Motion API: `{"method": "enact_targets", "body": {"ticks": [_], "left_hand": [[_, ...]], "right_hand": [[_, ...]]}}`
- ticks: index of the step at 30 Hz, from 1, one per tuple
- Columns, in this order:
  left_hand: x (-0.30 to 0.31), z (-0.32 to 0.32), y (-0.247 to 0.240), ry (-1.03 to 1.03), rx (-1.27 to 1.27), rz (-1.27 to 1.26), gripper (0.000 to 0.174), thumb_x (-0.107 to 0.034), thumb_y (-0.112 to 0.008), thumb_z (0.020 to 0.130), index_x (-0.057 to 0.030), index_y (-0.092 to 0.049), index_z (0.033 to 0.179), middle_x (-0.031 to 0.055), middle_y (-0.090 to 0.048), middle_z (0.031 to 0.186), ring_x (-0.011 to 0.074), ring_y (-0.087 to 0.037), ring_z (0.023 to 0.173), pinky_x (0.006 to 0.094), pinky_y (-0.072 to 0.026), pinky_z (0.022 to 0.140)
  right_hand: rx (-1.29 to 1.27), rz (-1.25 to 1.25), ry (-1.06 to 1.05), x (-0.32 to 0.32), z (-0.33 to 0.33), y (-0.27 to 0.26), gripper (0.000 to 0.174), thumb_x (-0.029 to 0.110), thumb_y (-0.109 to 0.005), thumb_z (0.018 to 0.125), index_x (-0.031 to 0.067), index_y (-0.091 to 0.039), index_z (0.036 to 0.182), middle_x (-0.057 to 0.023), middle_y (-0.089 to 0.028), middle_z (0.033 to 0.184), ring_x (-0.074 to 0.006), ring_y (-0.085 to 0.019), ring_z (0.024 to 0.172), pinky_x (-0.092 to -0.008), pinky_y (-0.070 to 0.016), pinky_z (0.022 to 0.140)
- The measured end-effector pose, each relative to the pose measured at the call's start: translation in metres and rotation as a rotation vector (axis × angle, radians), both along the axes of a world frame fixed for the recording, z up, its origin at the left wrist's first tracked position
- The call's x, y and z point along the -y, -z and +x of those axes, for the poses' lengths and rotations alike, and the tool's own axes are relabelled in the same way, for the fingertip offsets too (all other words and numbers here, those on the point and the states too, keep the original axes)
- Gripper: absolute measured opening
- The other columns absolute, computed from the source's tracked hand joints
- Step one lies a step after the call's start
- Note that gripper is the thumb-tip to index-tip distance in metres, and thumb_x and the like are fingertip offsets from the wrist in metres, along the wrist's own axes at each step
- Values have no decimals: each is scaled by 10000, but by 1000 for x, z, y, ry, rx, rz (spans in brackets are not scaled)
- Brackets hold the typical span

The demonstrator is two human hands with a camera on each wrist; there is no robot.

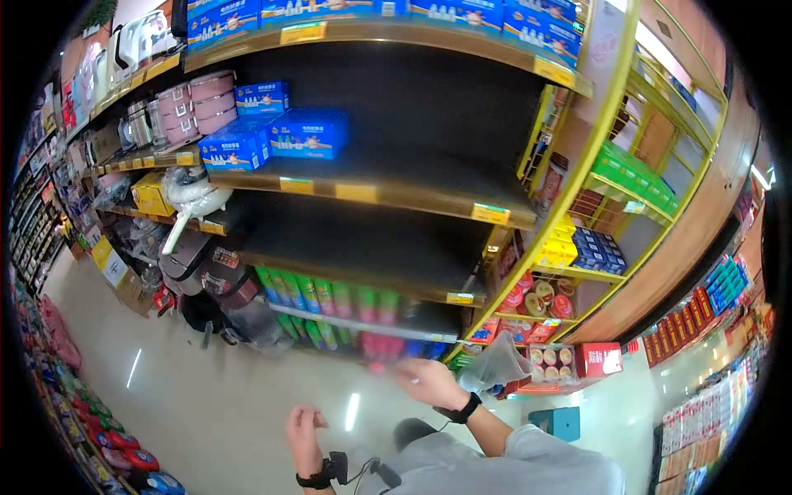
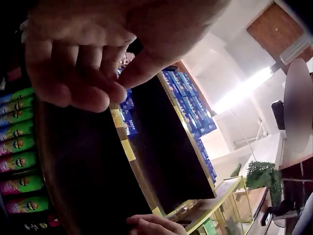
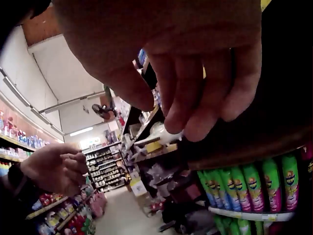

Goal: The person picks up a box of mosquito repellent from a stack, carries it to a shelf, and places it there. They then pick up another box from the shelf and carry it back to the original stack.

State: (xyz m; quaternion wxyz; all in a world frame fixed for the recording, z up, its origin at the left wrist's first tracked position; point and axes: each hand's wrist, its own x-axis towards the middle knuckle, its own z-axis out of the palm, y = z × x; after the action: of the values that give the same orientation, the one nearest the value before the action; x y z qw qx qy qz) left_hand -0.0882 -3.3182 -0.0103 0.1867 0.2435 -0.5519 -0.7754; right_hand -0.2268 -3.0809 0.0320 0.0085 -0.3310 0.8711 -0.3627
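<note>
The left hand [image 1: 306, 437] hangs over the floor in the head view, fingers loosely bent and holding nothing. To its right, the right hand [image 1: 431, 382] is before the lowest shelf, near blurred pink cans [image 1: 384, 346]. In the right wrist view the right hand [image 3: 195, 73] has loosely curled fingers around nothing, above green spray cans [image 3: 252, 186]. The left wrist view shows the left hand [image 2: 83, 63] bent and without an object, with green cans [image 2: 22, 161] on a shelf beyond it.
Blue boxes [image 1: 309, 134] stand on the upper shelf [image 1: 412, 194]. A yellow wire rack [image 1: 577, 198] with small boxes is to the right. On the floor are a red carton [image 1: 598, 360] and a teal box [image 1: 555, 423]. Bagged goods and pots [image 1: 227, 285] stand at the left.
</note>
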Motion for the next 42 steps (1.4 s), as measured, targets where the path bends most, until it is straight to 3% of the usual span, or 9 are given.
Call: {"method": "enact_targets", "body": {"ticks": [5,6,9,18,25,28,35,38,42], "left_hand": [[47,-72,-14,107,9,5,130,-106,-533,902,-6,-571,827,46,-544,692,140,-539,643,280,-443,630],[58,-87,-16,118,-17,-11,131,-105,-535,902,-6,-570,824,46,-545,694,140,-537,648,279,-439,630],[84,-148,-41,106,-98,-59,144,-107,-542,908,-10,-571,806,35,-547,706,128,-522,671,267,-414,633],[149,-317,-132,251,-385,-253,169,-161,-523,956,-10,-549,883,67,-574,765,136,-538,629,276,-463,579],[191,-408,-193,408,-440,-209,379,-179,-510,946,12,-487,1272,169,-588,1208,178,-630,709,277,-507,622],[209,-442,-199,483,-444,-79,506,-212,-515,918,8,-417,1362,199,-513,1324,213,-651,791,302,-518,685],[241,-487,-189,676,-413,339,598,-170,-481,904,18,-280,1434,262,-414,1404,315,-666,911,335,-556,731],[248,-485,-191,739,-402,368,645,-161,-470,902,17,-211,1465,278,-376,1429,348,-666,930,347,-560,731],[252,-483,-184,790,-450,343,694,-173,-467,899,33,-143,1477,283,-340,1456,345,-673,924,346,-555,751]], "right_hand": [[31,-52,93,35,-52,-7,359,348,-679,838,96,-643,1091,-144,-685,951,-320,-671,853,-403,-542,721],[58,-96,134,48,-61,-25,213,120,-649,836,41,-647,1034,-99,-686,829,-171,-669,702,-288,-530,658],[231,-393,159,75,-107,-48,193,24,-638,846,9,-632,1038,-53,-671,799,-100,-637,718,-257,-519,678],[200,-979,-2,129,-252,-127,208,62,-599,901,-2,-576,1097,-57,-624,780,-129,-603,719,-273,-498,687],[87,-489,-11,159,-323,-227,444,77,-616,873,33,-483,1295,-29,-608,807,-97,-591,711,-250,-501,670],[-43,-99,199,192,-355,-250,553,202,-644,867,36,-442,1355,-88,-648,804,-193,-637,671,-275,-510,648],[-151,594,417,258,-419,-252,842,616,-533,863,47,-325,1449,-331,-503,1266,-456,-560,1103,-433,-480,942],[-286,537,445,272,-427,-230,849,633,-527,861,36,-343,1436,-327,-477,1296,-470,-559,1090,-441,-474,946],[-536,310,363,268,-417,-219,630,262,-691,816,-23,-454,1325,-285,-537,1200,-436,-590,1015,-446,-501,877]]}}
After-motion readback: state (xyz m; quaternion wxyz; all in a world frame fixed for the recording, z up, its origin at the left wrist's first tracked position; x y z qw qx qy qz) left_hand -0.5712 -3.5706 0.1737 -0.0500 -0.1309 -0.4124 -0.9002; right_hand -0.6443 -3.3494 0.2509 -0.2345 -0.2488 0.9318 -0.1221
